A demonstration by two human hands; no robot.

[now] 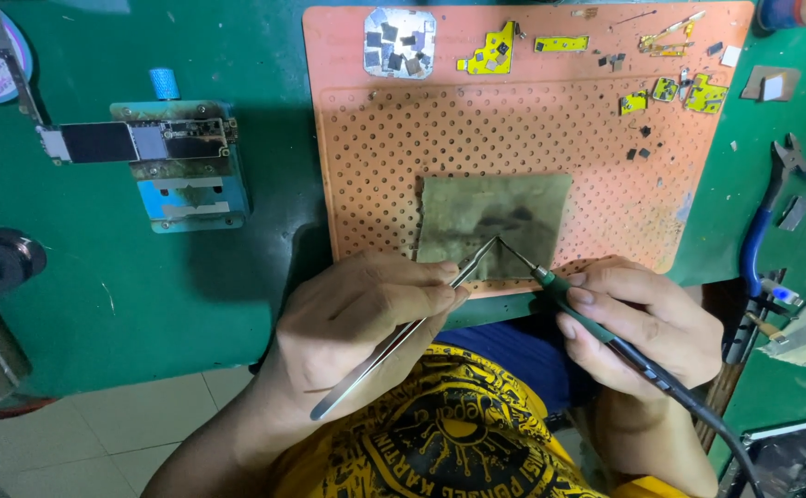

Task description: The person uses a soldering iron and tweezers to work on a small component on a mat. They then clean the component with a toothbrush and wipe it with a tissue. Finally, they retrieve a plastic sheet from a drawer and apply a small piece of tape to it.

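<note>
My left hand (pixel 361 318) grips silver tweezers (pixel 394 337), their tips pointing up to the right. My right hand (pixel 647 318) holds a thin soldering iron (pixel 606 337) with a green collar and a black cable. The tweezer tips and the iron's tip meet just above the front edge of a stained olive cloth pad (pixel 500 217). That pad lies on an orange perforated mat (pixel 513 138). Anything between the tips is too small to make out.
A circuit board (pixel 135 141) sits clamped in a blue holder (pixel 186 175) at the left on the green bench. Small chips, yellow-taped parts and a tray of metal shields (pixel 399 41) lie along the mat's far edge. Blue-handled pliers (pixel 767 221) rest at the right.
</note>
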